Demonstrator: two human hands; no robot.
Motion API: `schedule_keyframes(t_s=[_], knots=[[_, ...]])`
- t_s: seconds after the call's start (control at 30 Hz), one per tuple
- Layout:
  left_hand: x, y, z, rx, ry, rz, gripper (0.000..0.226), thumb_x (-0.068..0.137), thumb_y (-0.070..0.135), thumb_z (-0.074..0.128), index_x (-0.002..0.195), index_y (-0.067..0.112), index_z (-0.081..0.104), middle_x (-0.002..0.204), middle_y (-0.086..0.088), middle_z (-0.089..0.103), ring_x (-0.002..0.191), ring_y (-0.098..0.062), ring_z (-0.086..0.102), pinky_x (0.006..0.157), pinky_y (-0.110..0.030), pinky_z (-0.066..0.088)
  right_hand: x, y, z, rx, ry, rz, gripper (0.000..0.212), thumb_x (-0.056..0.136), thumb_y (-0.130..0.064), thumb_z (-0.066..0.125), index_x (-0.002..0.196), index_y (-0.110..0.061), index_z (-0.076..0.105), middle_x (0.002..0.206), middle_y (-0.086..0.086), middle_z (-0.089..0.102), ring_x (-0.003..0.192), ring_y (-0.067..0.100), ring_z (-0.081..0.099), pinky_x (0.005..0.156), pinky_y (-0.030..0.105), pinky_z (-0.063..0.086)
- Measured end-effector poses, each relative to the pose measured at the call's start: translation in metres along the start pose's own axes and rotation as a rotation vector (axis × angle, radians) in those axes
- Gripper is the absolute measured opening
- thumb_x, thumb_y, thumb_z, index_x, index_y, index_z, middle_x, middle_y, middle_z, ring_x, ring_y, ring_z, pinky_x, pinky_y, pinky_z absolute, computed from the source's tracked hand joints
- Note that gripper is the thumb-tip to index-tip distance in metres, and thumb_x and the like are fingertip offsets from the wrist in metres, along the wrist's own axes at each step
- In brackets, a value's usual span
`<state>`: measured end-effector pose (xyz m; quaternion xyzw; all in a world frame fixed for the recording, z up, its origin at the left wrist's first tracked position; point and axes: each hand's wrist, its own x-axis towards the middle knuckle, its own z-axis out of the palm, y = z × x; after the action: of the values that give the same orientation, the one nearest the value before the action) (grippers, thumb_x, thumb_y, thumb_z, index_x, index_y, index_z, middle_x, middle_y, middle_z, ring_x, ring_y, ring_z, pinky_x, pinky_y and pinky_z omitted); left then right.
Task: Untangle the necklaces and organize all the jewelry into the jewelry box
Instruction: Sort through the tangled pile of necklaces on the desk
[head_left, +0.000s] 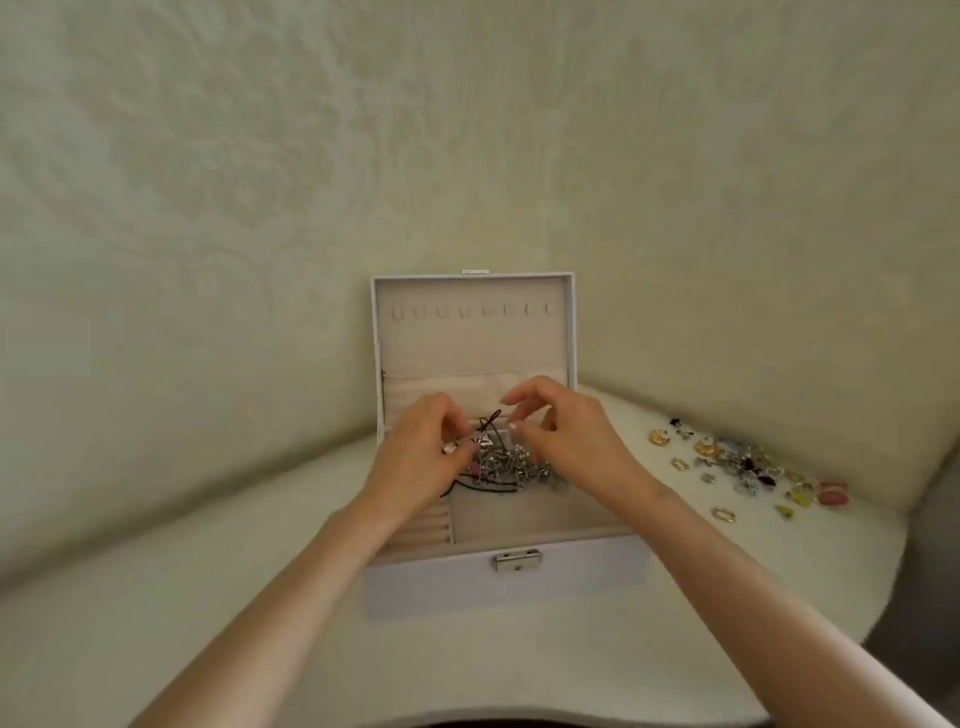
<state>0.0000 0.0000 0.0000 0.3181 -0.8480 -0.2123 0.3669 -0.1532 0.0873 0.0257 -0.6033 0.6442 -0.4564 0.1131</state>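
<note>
While the left hand (421, 449) curled its fingers round a tangled heap of silver chain necklaces and dark cord (511, 464), pinching it beside a silver pendant, the right hand (569, 436) arched over the same heap. Its thumb and forefinger stood slightly apart at a raised cord loop; whether they gripped it could not be told. That heap lay at the frame's centre, in the open pale lilac rectangular jewelry box (498, 582), lid upright. Right of centre, loose gold and silver earrings and rings (748, 467) were scattered on the white rounded table (156, 597).
</note>
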Motion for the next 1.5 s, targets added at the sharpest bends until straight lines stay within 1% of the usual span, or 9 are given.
schedule_keyframes(t_s=[0.27, 0.47, 0.67, 0.9, 1.07, 1.2, 1.3, 1.4, 1.5], knots=[[-0.004, -0.004, 0.008, 0.169, 0.046, 0.016, 0.025, 0.079, 0.023, 0.071, 0.098, 0.013, 0.056, 0.102, -0.001, 0.052, 0.101, -0.019, 0.05, 0.086, -0.031, 0.039, -0.012, 0.007, 0.017, -0.216, 0.128, 0.003, 0.018, 0.081, -0.004, 0.065, 0.094, -0.017, 0.067, 0.084, -0.001, 0.056, 0.071, 0.012, 0.051, 0.076, 0.026, 0.044], [-0.005, -0.005, 0.011, 0.247, -0.101, -0.006, 0.026, 0.08, 0.036, 0.069, 0.099, 0.02, 0.061, 0.106, 0.002, 0.048, 0.11, -0.021, 0.045, 0.093, -0.033, 0.038, -0.016, 0.015, 0.02, -0.266, 0.129, 0.048, 0.017, 0.082, -0.013, 0.069, 0.1, -0.012, 0.068, 0.083, -0.004, 0.053, 0.08, 0.012, 0.048, 0.082, 0.027, 0.042], [-0.006, -0.002, 0.012, 0.2, -0.169, 0.007, 0.022, 0.079, 0.041, 0.07, 0.084, 0.022, 0.059, 0.104, 0.007, 0.044, 0.108, -0.013, 0.039, 0.082, -0.022, 0.029, -0.016, 0.018, 0.023, -0.364, 0.054, 0.059, 0.035, 0.08, -0.028, 0.071, 0.114, -0.02, 0.065, 0.104, -0.002, 0.058, 0.092, 0.01, 0.05, 0.08, 0.021, 0.038], [-0.011, 0.009, 0.005, 0.127, -0.223, 0.007, 0.026, 0.075, 0.017, 0.065, 0.09, 0.023, 0.045, 0.09, 0.007, 0.049, 0.092, -0.016, 0.048, 0.07, -0.025, 0.032, -0.015, 0.018, 0.02, -0.29, -0.036, 0.068, 0.041, 0.077, -0.015, 0.072, 0.116, -0.027, 0.063, 0.098, -0.007, 0.06, 0.077, 0.002, 0.048, 0.073, 0.017, 0.037], [-0.011, 0.002, -0.008, 0.187, -0.314, 0.0, 0.068, 0.073, 0.046, 0.074, 0.131, 0.031, 0.041, 0.118, 0.009, 0.038, 0.11, -0.005, 0.042, 0.095, -0.027, 0.039, -0.017, 0.015, 0.003, 0.023, -0.158, 0.093, 0.038, 0.081, -0.005, 0.068, 0.114, -0.022, 0.062, 0.084, -0.002, 0.066, 0.068, 0.003, 0.054, 0.065, 0.011, 0.042], [-0.001, 0.009, -0.017, 0.163, -0.442, 0.004, 0.054, 0.072, 0.047, 0.075, 0.118, 0.028, 0.055, 0.115, 0.01, 0.049, 0.099, -0.008, 0.05, 0.081, -0.021, 0.038, -0.02, 0.013, -0.003, 0.136, -0.229, 0.049, 0.034, 0.081, 0.004, 0.063, 0.104, -0.021, 0.066, 0.085, 0.002, 0.071, 0.069, -0.001, 0.057, 0.065, 0.01, 0.043], [0.002, 0.008, -0.026, 0.157, -0.21, -0.023, 0.048, 0.074, 0.053, 0.071, 0.114, 0.031, 0.055, 0.117, 0.015, 0.05, 0.085, -0.004, 0.055, 0.078, -0.026, 0.045, -0.018, 0.018, -0.005, 0.029, -0.014, 0.032, 0.027, 0.081, 0.002, 0.064, 0.096, -0.02, 0.069, 0.087, -0.003, 0.069, 0.071, 0.005, 0.055, 0.065, 0.012, 0.043], [-0.008, -0.004, -0.033, 0.347, 0.104, -0.063, 0.048, 0.079, 0.05, 0.067, 0.116, 0.021, 0.054, 0.119, 0.003, 0.045, 0.106, -0.015, 0.047, 0.084, -0.029, 0.039, -0.013, 0.031, -0.02, -0.234, 0.24, 0.108, 0.019, 0.083, -0.014, 0.066, 0.095, -0.029, 0.064, 0.089, -0.008, 0.062, 0.082, 0.013, 0.056, 0.067, 0.027, 0.043], [-0.02, -0.008, -0.034, 0.561, 0.163, -0.32, 0.054, 0.087, 0.044, 0.059, 0.119, 0.003, 0.044, 0.12, -0.015, 0.043, 0.111, -0.033, 0.044, 0.082, -0.038, 0.041, -0.013, 0.041, -0.034, -0.574, 0.119, 0.358, 0.031, 0.089, -0.031, 0.058, 0.118, -0.022, 0.054, 0.11, 0.0, 0.06, 0.101, 0.02, 0.057, 0.071, 0.029, 0.038]])
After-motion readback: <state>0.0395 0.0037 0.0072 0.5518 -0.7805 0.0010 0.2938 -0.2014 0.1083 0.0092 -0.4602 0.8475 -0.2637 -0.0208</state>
